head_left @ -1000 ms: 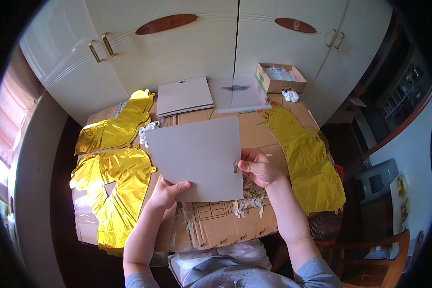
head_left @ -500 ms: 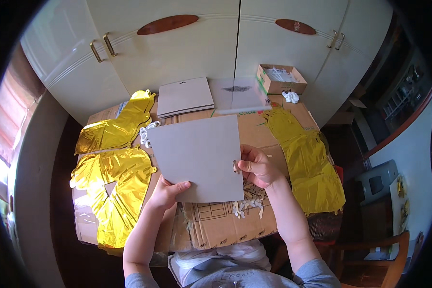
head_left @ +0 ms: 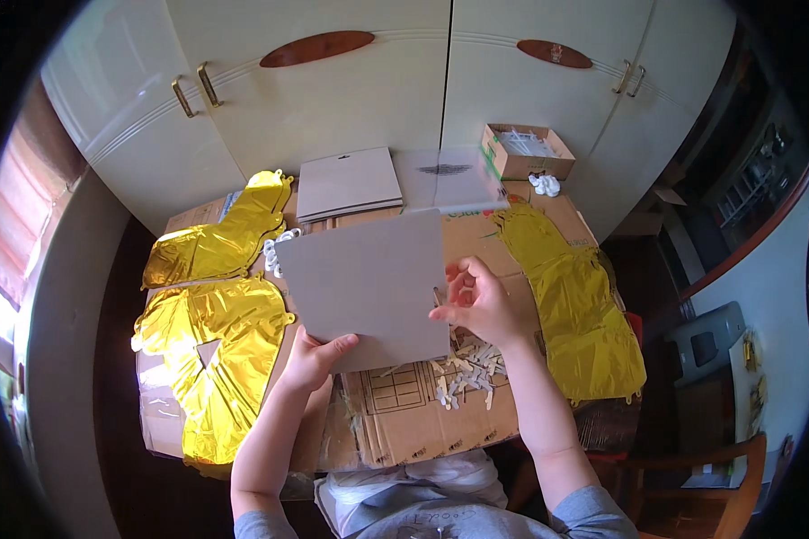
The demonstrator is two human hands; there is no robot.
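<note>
Left hand (head_left: 311, 361) grips grey board (head_left: 364, 286) over cardboard (head_left: 404, 438)

I see scraps (head_left: 466, 374) off the board's near right corner; at its right edge, the right hand (head_left: 482, 304) hangs part-open, fingers curled, contact unclear to me. Beyond it, stacked sheets (head_left: 351, 182)!

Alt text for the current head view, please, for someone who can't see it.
A person's left hand holds a grey board above flattened cardboard, with the part-open right hand at the board's right edge. Gold foil pieces lie to both sides, small scraps nearer, stacked boards and an open box behind.
</note>
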